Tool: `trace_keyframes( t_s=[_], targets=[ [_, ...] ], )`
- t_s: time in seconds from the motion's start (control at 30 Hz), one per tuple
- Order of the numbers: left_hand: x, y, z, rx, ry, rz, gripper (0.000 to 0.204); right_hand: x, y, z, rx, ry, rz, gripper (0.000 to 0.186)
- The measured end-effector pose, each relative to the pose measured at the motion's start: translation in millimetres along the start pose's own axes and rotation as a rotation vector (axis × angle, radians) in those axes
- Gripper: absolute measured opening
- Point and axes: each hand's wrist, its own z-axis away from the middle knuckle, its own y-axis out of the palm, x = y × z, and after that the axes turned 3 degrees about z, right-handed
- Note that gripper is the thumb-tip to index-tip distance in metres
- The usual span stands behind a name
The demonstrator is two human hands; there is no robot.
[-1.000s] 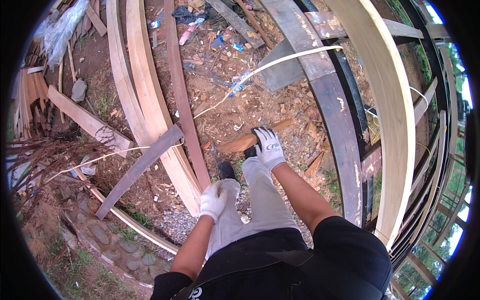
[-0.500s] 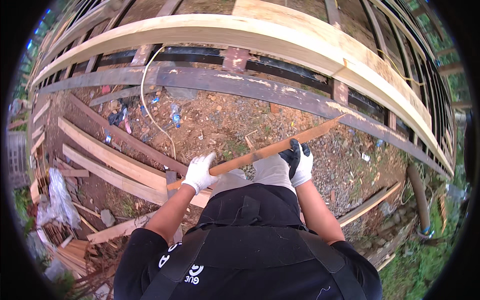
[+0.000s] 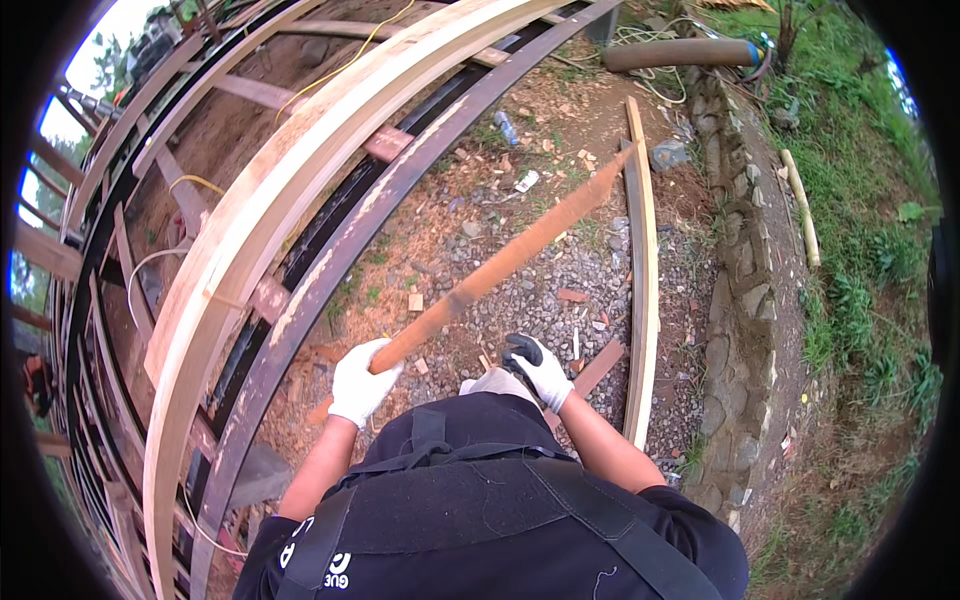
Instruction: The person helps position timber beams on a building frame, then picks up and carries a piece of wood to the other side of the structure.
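My left hand (image 3: 364, 383), in a white glove, is wrapped around the near end of a long, narrow wooden board (image 3: 510, 262). The board is orange-brown with a dark smudge and slants up to the right, its far end jagged and pointed. My right hand (image 3: 540, 370), in a white glove with a dark area over the fingers, is apart from the board, below and right of it. Its fingers look curled; whether the dark area is glove or a held thing I cannot make out.
Pale timber beams (image 3: 240, 230) and a dark beam (image 3: 330, 270) curve along the left. On the gravel at right lies a long two-toned plank (image 3: 640, 290), beside a low stone wall (image 3: 735, 320). A brown pipe (image 3: 680, 54) lies at the far end. Wood scraps and a plastic bottle (image 3: 506, 127) litter the ground.
My view has turned to the right, toward the stone wall and grass. My right hand has let go of the board, which now points farther forward in my left hand.
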Motion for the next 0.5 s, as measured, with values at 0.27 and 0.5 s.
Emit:
trace_keyframes(
  t_s=[0.27, 0.5],
  targets=[
    [-211.5, 15.7, -234.3, -0.042, 0.101, 0.414, 0.043, 171.5, -83.7, -135.7, -0.107, -0.266, 0.321, 0.073],
    [-351.3, 197.7, -383.4, 0.474, 0.157, 0.820, 0.033, 189.6, -240.6, -191.6, -0.514, -0.368, 0.690, 0.091]
  ],
)
